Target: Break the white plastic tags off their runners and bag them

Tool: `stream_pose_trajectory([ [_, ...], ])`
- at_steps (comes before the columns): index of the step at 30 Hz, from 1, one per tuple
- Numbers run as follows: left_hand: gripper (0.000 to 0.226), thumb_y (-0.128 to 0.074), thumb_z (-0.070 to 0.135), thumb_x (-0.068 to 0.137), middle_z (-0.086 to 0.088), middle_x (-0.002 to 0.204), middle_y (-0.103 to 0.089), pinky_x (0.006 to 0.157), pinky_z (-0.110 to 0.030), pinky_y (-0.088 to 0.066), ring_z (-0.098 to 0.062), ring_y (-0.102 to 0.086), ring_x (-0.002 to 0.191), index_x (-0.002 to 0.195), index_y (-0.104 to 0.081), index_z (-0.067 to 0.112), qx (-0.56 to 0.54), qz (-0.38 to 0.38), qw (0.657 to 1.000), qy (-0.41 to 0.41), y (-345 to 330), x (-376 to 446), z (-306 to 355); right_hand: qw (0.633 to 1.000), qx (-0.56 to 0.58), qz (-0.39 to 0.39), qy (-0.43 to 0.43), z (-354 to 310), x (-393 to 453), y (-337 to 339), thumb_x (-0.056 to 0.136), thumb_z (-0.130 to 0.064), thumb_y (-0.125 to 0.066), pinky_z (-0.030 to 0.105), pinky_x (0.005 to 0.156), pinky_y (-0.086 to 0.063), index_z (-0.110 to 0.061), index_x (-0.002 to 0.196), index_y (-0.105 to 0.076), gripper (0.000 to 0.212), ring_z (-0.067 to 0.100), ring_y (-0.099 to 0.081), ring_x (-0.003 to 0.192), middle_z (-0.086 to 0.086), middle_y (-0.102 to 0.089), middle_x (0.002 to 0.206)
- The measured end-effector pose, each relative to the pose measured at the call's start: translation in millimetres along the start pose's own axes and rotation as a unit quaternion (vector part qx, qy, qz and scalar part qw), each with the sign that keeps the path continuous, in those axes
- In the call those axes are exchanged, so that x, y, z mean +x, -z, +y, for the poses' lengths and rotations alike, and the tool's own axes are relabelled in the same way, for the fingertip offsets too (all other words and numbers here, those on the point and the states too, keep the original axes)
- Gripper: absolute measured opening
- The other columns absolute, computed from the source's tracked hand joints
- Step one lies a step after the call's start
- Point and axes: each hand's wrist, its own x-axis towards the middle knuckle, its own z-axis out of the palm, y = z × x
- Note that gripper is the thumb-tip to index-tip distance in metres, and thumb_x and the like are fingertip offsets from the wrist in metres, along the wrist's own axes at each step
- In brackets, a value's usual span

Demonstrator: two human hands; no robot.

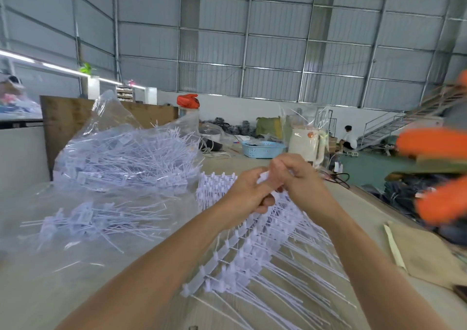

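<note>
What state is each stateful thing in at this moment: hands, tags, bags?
Left hand: fingers curled, pinching white tags.
Right hand: curled round the same tags.
Runner strips: tags mostly attached, fanned on the table.
Clear bag: open, heaped with loose tags.
Loose pile: detached, lying on clear plastic.
Blue basket: upright.

Left hand (249,190) and right hand (294,178) pinching white tags (264,175), runners (252,249) beneath

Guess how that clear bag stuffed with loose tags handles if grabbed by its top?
The clear plastic bag is thin and crumpled, so it probably sags. The loose tags look light, but tails poke through at the right, so it may snag or tear.
</note>
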Motion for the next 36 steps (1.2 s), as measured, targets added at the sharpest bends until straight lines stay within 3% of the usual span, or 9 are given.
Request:
stream_pose_trajectory([
  [3, 0.011, -0.066, 0.01, 0.085, 0.01, 0.057, -0.052, 0.043, -0.013, -0.036, -0.002, -0.046, 0.048, 0.089, -0.057, 0.012, 0.01, -0.011, 1.0, 0.01, 2.9, -3.0, -0.3, 0.999, 0.023, -0.02, -0.04, 6.5, -1.9, -0.3, 0.093, -0.024, -0.049, 0.02, 0.067, -0.044, -0.008, 0.072, -0.063, 0.03, 0.003, -0.054, 0.068, -0.006, -0.058, 0.072],
  [7, 0.024, -0.067, -0.005, 0.082, 0.007, 0.053, -0.055, 0.044, -0.014, -0.041, -0.002, -0.05, 0.045, 0.078, -0.058, 0.017, 0.035, 0.023, 0.999, 0.032, 1.7, -4.3, -0.6, 0.992, 0.075, -0.055, -0.087, 3.0, -9.0, -1.1, 0.084, -0.036, -0.051, 0.032, 0.064, -0.056, -0.011, 0.078, -0.066, 0.029, 0.029, -0.066, 0.064, 0.021, -0.067, 0.082],
  [10, 0.024, -0.062, -0.008, 0.082, -0.004, 0.062, -0.054, 0.044, -0.014, -0.042, -0.003, -0.05, 0.045, 0.079, -0.06, 0.016, 0.048, 0.048, 0.997, 0.036, -1.3, -5.0, -0.6, 0.995, 0.056, -0.046, -0.071, 2.6, -10.2, -5.8, 0.085, -0.035, -0.051, 0.05, 0.074, -0.053, -0.014, 0.086, -0.069, 0.028, 0.033, -0.064, 0.065, 0.017, -0.068, 0.079],
  [15, 0.015, -0.061, 0.003, 0.087, 0.002, 0.056, -0.056, 0.041, -0.014, -0.039, -0.003, -0.046, 0.041, 0.08, -0.061, 0.016, -0.035, 0.169, 0.985, -0.023, 16.5, -5.1, 20.0, 0.998, 0.05, -0.012, -0.047, 12.5, -14.7, -7.7, 0.081, -0.053, -0.045, 0.029, 0.078, -0.048, -0.051, 0.116, -0.052, 0.036, 0.0, -0.063, 0.092, -0.02, -0.063, 0.106],
  [21, 0.013, -0.062, 0.008, 0.087, -0.017, 0.094, -0.065, 0.042, -0.016, -0.041, -0.013, -0.053, 0.058, 0.098, -0.06, 0.003, -0.14, 0.568, 0.811, -0.035, 145.3, -40.9, 30.1, 0.989, 0.044, 0.014, -0.138, 55.5, -34.5, -7.3, 0.075, -0.044, -0.052, 0.034, 0.067, -0.057, -0.039, 0.111, -0.054, 0.036, 0.018, -0.066, 0.091, -0.002, -0.061, 0.107],
  [23, 0.044, -0.057, 0.006, 0.088, -0.021, 0.106, -0.061, 0.045, -0.019, -0.041, -0.016, -0.049, 0.061, 0.13, -0.048, -0.004, -0.149, 0.644, 0.75, -0.018, 189.2, -66.5, 21.1, 0.983, 0.042, 0.008, -0.178, 69.7, -38.7, -10.4, 0.074, -0.042, -0.054, 0.036, 0.069, -0.053, -0.03, 0.113, -0.055, 0.041, 0.021, -0.066, 0.089, 0.003, -0.063, 0.104],
  [26, 0.047, -0.051, 0.0, 0.091, -0.013, 0.086, -0.056, 0.04, -0.02, -0.043, -0.014, -0.045, 0.056, 0.137, -0.041, 0.005, -0.159, 0.682, 0.714, 0.012, 233.6, -104.0, 8.6, 0.979, 0.038, -0.002, -0.201, 84.0, -38.7, -15.7, 0.082, -0.031, -0.058, 0.036, 0.07, -0.05, -0.027, 0.11, -0.057, 0.028, 0.023, -0.067, 0.084, 0.003, -0.063, 0.1],
  [32, 0.04, -0.05, 0.016, 0.092, -0.024, 0.128, -0.054, 0.097, -0.043, -0.046, -0.037, -0.054, 0.115, 0.126, -0.052, -0.006, 0.236, 0.625, 0.691, 0.277, 276.8, -138.5, -2.6, 0.981, 0.005, -0.051, -0.186, 91.8, -29.4, -20.2, 0.088, -0.017, -0.059, 0.03, 0.065, -0.049, -0.027, 0.107, -0.058, 0.021, 0.02, -0.069, 0.075, 0.002, -0.065, 0.094],
  [36, 0.049, -0.052, 0.029, 0.093, -0.023, 0.137, -0.043, 0.103, -0.038, -0.032, -0.037, -0.039, 0.128, 0.131, -0.046, -0.002, 0.409, 0.537, 0.635, 0.375, 265.2, -134.5, 2.0, 0.981, -0.012, -0.06, -0.185, 97.4, -27.3, -19.0, 0.087, -0.017, -0.061, 0.025, 0.063, -0.048, -0.023, 0.107, -0.06, 0.021, 0.016, -0.07, 0.07, 0.004, -0.065, 0.093],
])
